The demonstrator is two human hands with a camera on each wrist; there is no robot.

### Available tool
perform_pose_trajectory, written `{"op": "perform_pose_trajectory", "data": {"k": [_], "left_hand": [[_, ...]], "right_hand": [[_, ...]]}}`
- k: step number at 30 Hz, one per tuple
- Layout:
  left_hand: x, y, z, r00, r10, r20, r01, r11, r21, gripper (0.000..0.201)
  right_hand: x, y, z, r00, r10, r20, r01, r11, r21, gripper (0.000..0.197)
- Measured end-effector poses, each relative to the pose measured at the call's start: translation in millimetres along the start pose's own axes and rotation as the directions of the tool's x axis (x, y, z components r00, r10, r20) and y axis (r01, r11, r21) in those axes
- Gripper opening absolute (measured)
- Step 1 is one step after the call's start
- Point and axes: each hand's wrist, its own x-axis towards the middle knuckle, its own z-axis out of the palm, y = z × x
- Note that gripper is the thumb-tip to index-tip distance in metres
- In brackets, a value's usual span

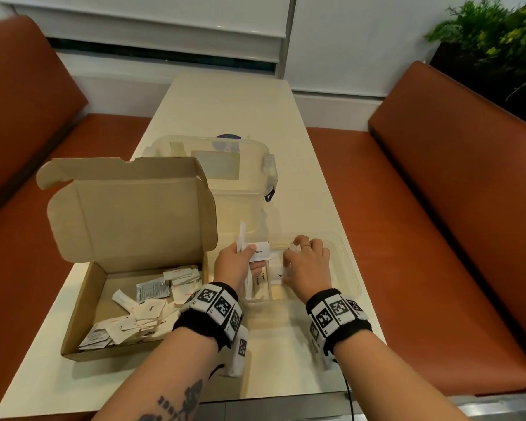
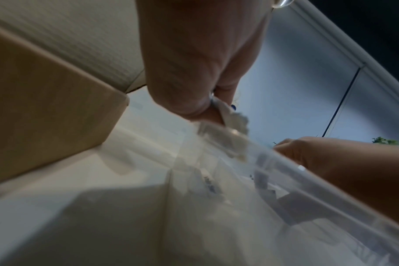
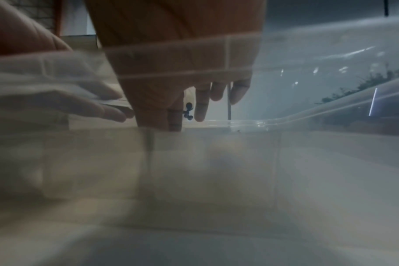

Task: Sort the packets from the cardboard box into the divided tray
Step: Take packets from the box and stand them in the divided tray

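A: Nearest, what do the hands do?
B: The left hand [image 1: 237, 262] pinches a fan of packets, a pepper packet [image 1: 261, 250] uppermost; the right hand [image 1: 307, 262], fingers curled, reaches into the clear divided tray [image 1: 351, 268]; whether it pinches anything, I cannot tell.
A: And good practice?
B: Probably feed one packet at a time, matching labels per compartment. Farther left, the cardboard box [image 1: 82, 302] holds many unsorted packets [image 1: 140, 317].

The cardboard box [image 1: 85, 287] is matt brown corrugated board holding white paper packets [image 1: 143, 317]. At its 3 o'clock, the divided tray [image 1: 346, 268] is clear glossy plastic. The counter [image 1: 225, 110] looks smooth cream laminate.
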Motion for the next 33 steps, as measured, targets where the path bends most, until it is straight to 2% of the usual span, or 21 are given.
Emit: {"op": "perform_pose_trajectory", "data": {"k": [7,13,25,33], "left_hand": [[0.9,2.1,-0.6,0.999,-0.023,0.028,0.023,1.000,0.011,0.003],[1.5,3.1,-0.7,0.999,-0.035,0.032,0.035,0.999,0.012,0.001],[4.9,1.7,-2.3,0.999,-0.031,0.040,0.029,0.998,0.053,0.011],[5.6,0.7,-3.0,0.999,-0.015,0.036,0.012,0.996,0.085,0.012]], "right_hand": [[0.5,1.0,2.5,0.999,0.038,-0.019,-0.037,0.999,0.037,0.025],[1.5,2.2,-0.4,1.000,0.017,0.010,-0.017,0.999,0.029,0.020],[3.2,5.8,-2.3,0.998,-0.067,-0.017,0.066,0.998,-0.007,0.022],[-0.9,4.1,-1.1,0.999,-0.010,-0.047,0.007,0.997,-0.078,0.019]]}}
